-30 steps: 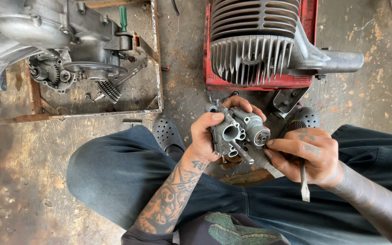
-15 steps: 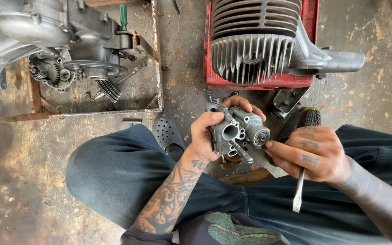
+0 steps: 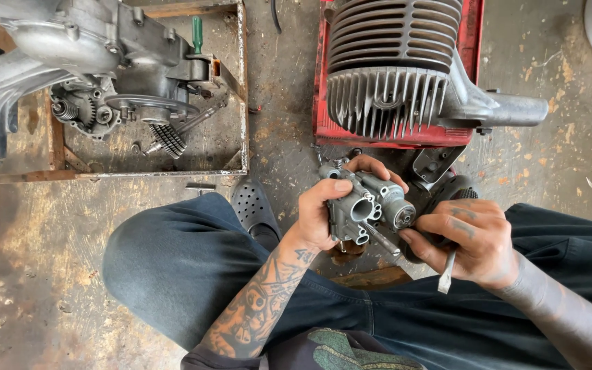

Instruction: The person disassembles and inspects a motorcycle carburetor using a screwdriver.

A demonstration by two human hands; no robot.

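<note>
Fingers of the left hand (image 3: 323, 216) wrap a grey carburettor (image 3: 368, 205). Right hand (image 3: 477, 240) grips a screwdriver (image 3: 447, 277), tip pointing down. Behind lies a red tray (image 3: 323, 123) bearing a finned cylinder (image 3: 392, 68).

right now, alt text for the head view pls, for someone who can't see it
A seated person's left hand grips a small grey carburettor over their lap, while the right hand holds a screwdriver beside it. Ahead on the stained floor sit a finned engine cylinder and an engine case.
</note>
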